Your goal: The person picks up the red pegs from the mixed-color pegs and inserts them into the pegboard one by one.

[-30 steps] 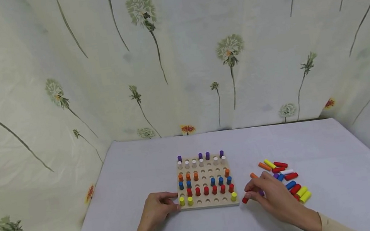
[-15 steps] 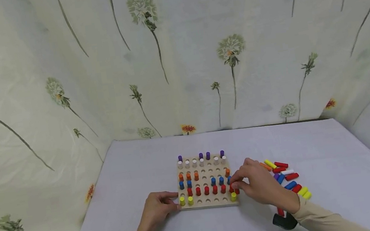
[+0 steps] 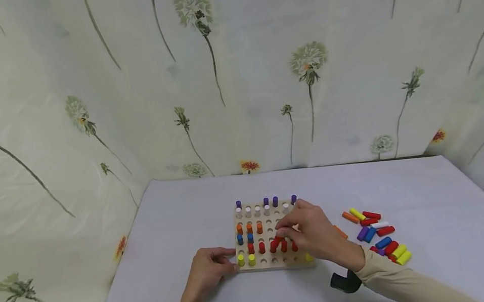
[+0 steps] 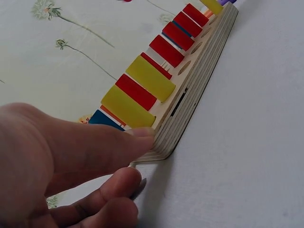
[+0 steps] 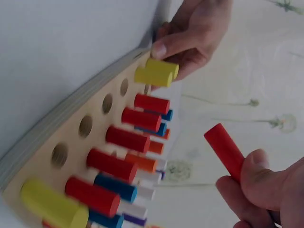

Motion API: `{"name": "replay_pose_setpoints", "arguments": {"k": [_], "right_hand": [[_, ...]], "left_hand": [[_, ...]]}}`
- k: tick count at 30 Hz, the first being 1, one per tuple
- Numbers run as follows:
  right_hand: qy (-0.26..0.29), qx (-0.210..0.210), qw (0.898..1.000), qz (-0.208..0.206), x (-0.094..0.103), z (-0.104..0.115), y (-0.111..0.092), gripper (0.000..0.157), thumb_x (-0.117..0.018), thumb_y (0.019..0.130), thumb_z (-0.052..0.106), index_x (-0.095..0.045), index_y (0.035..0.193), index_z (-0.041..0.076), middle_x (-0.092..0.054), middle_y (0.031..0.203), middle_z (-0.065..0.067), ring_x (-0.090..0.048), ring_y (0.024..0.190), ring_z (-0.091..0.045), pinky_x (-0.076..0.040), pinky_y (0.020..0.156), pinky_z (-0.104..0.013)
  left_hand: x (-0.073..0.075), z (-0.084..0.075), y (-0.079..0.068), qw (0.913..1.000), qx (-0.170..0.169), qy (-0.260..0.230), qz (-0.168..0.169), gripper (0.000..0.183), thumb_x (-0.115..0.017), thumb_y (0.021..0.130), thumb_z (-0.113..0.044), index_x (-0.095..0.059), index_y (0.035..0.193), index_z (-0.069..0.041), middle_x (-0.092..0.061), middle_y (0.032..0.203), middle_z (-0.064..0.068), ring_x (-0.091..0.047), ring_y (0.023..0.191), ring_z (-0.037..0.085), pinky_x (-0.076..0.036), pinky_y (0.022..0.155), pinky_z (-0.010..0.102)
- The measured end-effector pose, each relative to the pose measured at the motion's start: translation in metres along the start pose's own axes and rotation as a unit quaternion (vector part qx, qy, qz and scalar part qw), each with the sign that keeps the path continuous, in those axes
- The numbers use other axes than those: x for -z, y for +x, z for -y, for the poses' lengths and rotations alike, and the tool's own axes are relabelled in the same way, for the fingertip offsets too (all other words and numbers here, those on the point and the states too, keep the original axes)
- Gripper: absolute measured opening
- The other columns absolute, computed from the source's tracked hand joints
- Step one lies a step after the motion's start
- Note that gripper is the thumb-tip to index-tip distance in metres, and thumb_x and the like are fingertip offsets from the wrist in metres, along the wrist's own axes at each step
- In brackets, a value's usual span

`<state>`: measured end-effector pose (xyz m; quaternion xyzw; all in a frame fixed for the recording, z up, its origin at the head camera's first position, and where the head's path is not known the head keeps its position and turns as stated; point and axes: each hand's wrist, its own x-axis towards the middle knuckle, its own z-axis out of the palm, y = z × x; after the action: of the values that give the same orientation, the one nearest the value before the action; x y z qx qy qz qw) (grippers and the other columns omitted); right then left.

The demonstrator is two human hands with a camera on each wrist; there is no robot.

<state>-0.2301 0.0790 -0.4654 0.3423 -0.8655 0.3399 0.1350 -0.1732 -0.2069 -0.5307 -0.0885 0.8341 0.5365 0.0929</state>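
A wooden pegboard (image 3: 276, 268) lies on the table, with rows of purple, white, orange, blue, red and yellow pegs standing in its holes. At its near left corner my left hand (image 3: 209, 267) grips the edge, the thumb pressing beside a yellow peg (image 4: 128, 106) in the left wrist view. Between thumb and fingers my right hand (image 3: 309, 226) pinches a red peg (image 5: 224, 151), tilted and clear of the board in the right wrist view. From the head camera, that hand covers part of the board's right side.
To the right of the board, loose pegs (image 3: 383, 243) in several colours lie scattered on the white tablecloth (image 3: 442, 206). Behind the table hangs a dandelion-print cloth (image 3: 262, 92). A black wrist mount (image 3: 345, 282) sits below the right forearm.
My right hand has carried the red peg leftward, from beside the loose pegs to over the board. The left hand stays at the corner. The head view has shifted slightly.
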Motion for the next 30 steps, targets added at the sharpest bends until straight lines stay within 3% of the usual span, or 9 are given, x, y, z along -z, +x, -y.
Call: {"name": "replay_pose_setpoints", "arguments": {"k": [5, 13, 22, 30], "right_hand": [[0.022, 0.015, 0.999, -0.025, -0.018, 0.009, 0.016, 0.011, -0.092, 0.082, 0.013, -0.086, 0.09, 0.015, -0.07, 0.075, 0.011, -0.044, 0.076, -0.009, -0.035, 0.065, -0.023], [0.032, 0.041, 0.999, -0.004, -0.039, 0.025, 0.039, 0.006, -0.09, 0.084, 0.014, -0.086, 0.089, 0.016, -0.075, 0.075, 0.009, -0.046, 0.075, -0.014, -0.035, 0.066, -0.023], [0.07, 0.007, 0.995, 0.066, -0.062, 0.021, 0.042, 0.007, -0.088, 0.087, 0.015, -0.087, 0.089, 0.009, -0.076, 0.074, 0.009, -0.04, 0.074, -0.009, -0.03, 0.069, -0.028], [0.067, -0.031, 0.992, 0.099, -0.079, 0.017, 0.044, 0.005, -0.086, 0.09, 0.015, -0.087, 0.085, 0.014, -0.073, 0.072, 0.013, -0.042, 0.076, -0.011, -0.031, 0.07, -0.03]], "left_hand": [[0.001, -0.002, 0.002, 0.9999, -0.012, 0.0, 0.0, 0.034, -0.09, 0.078, -0.009, -0.083, 0.111, -0.008, -0.066, 0.076, 0.001, -0.053, 0.07, 0.016, -0.04, 0.06, 0.029], [0.001, -0.001, 0.001, 0.9995, -0.031, -0.004, 0.0, 0.035, -0.089, 0.076, -0.005, -0.083, 0.11, -0.005, -0.068, 0.075, -0.001, -0.054, 0.069, 0.014, -0.041, 0.06, 0.028], [0.001, 0.0, -0.001, 0.9995, -0.033, -0.004, 0.001, 0.035, -0.09, 0.077, -0.008, -0.082, 0.111, -0.005, -0.068, 0.075, 0.0, -0.054, 0.069, 0.014, -0.04, 0.06, 0.028], [0.001, 0.002, 0.001, 0.9994, -0.033, -0.007, 0.002, 0.034, -0.091, 0.077, -0.008, -0.083, 0.11, -0.005, -0.068, 0.074, -0.002, -0.053, 0.067, 0.013, -0.039, 0.057, 0.027]]}}
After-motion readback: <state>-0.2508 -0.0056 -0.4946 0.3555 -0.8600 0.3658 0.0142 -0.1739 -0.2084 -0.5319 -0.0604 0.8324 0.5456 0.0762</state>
